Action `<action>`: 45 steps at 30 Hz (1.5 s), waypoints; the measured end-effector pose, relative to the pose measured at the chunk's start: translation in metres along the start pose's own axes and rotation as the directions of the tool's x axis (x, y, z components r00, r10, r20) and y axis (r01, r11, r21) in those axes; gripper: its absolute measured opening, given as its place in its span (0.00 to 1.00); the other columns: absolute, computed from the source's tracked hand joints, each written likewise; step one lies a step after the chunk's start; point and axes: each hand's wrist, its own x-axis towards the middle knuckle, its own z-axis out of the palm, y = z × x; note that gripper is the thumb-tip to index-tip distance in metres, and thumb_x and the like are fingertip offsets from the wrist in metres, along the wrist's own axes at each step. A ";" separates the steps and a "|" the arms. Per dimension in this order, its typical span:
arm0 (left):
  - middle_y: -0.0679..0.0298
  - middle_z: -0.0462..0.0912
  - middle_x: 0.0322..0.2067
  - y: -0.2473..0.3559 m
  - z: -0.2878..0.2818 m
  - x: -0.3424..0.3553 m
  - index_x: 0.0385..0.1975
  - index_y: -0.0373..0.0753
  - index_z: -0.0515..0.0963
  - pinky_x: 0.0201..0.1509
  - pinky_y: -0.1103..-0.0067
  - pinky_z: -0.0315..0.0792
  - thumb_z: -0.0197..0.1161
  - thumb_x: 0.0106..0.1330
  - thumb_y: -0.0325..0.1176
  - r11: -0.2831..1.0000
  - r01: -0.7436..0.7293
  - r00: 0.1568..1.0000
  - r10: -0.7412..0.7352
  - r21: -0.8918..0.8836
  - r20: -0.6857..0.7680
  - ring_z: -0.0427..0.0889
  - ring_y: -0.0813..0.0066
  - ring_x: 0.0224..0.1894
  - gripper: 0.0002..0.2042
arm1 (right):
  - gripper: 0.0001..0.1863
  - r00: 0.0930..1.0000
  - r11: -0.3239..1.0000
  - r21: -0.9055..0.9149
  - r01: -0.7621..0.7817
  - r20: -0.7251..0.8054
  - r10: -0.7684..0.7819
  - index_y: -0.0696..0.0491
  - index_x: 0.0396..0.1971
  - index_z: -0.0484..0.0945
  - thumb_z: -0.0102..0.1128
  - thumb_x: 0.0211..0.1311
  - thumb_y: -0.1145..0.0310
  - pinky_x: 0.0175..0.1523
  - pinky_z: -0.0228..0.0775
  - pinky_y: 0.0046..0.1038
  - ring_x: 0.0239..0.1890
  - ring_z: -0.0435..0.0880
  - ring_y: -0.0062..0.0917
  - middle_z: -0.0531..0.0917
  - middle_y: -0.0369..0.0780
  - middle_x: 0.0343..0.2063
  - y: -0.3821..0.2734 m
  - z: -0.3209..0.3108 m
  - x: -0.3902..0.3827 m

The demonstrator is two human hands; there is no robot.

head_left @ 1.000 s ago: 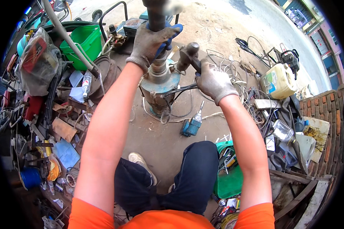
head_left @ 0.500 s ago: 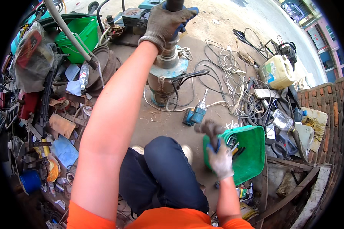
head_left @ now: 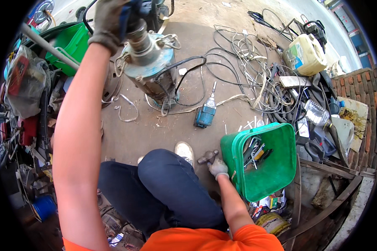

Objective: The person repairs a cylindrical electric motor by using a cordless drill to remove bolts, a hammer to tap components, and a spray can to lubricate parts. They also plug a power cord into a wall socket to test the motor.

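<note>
My gloved left hand (head_left: 109, 26) is closed round the dark top of the upright metal pump (head_left: 151, 72), which has a pale blue collar, clamps and black cables. My gloved right hand (head_left: 218, 167) is low by the near left side of a green bucket (head_left: 280, 163), gripping a hammer (head_left: 207, 156) near the ground; whether the hammer rests on it I cannot tell. Several tools (head_left: 254, 152) lie inside the bucket. A teal power drill (head_left: 205, 113) lies on the floor between pump and bucket.
Tangled cables (head_left: 255, 83) spread to the right, near a cream jerrycan (head_left: 303, 56), a chainsaw (head_left: 316, 31) and a brick wall (head_left: 356, 90). Mixed scrap, a bagged red item (head_left: 23, 81) and another green bucket (head_left: 67, 46) crowd the left. A pavement (head_left: 197, 10) lies beyond.
My right hand has moved from beside the pump's top down to the bucket with the hammer. My left hand and the pump's top have shifted left in view as the camera moved.
</note>
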 end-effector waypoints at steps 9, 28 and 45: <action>0.62 0.81 0.35 0.014 0.013 -0.005 0.46 0.31 0.77 0.40 0.78 0.76 0.61 0.66 0.34 0.990 0.135 0.989 -0.131 -0.052 0.064 0.81 0.74 0.35 0.15 | 0.40 0.838 0.391 0.774 0.499 -0.545 0.009 0.59 0.57 0.70 0.76 0.47 0.54 0.57 0.70 0.40 0.47 0.80 0.43 0.80 0.50 0.48 -0.115 -0.034 0.133; 0.39 0.58 0.65 0.047 0.117 -0.205 0.68 0.32 0.57 0.54 0.62 0.74 0.64 0.54 0.33 0.626 -0.066 0.972 -0.136 0.777 0.193 0.74 0.43 0.56 0.39 | 0.29 0.506 0.313 0.402 0.861 -0.610 -0.610 0.56 0.54 0.78 0.68 0.47 0.81 0.64 0.66 0.35 0.58 0.77 0.29 0.83 0.40 0.51 -0.155 -0.258 -0.138; 0.40 0.67 0.61 -0.003 0.091 -0.176 0.65 0.23 0.55 0.64 0.69 0.69 0.57 0.64 0.45 0.564 0.113 0.979 -0.205 0.818 0.005 0.72 0.51 0.61 0.37 | 0.23 0.786 0.780 0.158 0.606 -0.272 -0.556 0.59 0.47 0.79 0.75 0.49 0.74 0.42 0.75 0.24 0.35 0.81 0.17 0.86 0.36 0.35 -0.296 -0.367 -0.168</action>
